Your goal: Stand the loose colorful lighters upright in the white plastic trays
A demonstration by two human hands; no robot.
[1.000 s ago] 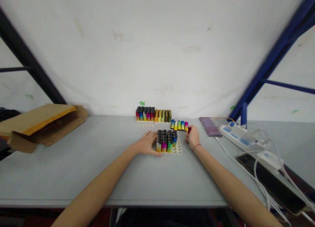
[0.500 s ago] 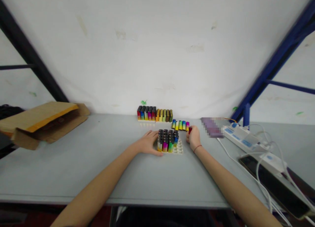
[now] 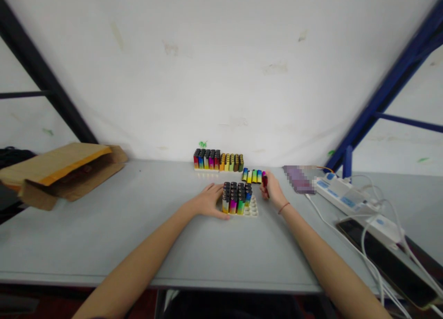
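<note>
My left hand (image 3: 207, 201) lies spread at the left side of a white tray (image 3: 255, 207), its thumb by the front corner and its fingers at the rear. Upright in the tray stand rows of multicoloured lighters (image 3: 233, 204) with black tops; vacant slots show on the right. My right hand (image 3: 274, 189) is closed round a red lighter (image 3: 265, 181), held tilted to the right of the tray. Just left of that hand, several loose lighters (image 3: 254, 176) in blue, yellow and green lie side by side. The fingers of my right hand partly hide a magenta one.
At the wall stand a tray of black-topped lighters (image 3: 206, 159) and a block of yellowish lighters (image 3: 231, 162). A torn brown package (image 3: 69, 169) lies on the left. On the right are a power strip (image 3: 360, 208), white cables and a dark phone (image 3: 384, 259).
My right hand has turned and loosened slightly, so more of the red lighter shows. The left hand and the tray stay in place.
</note>
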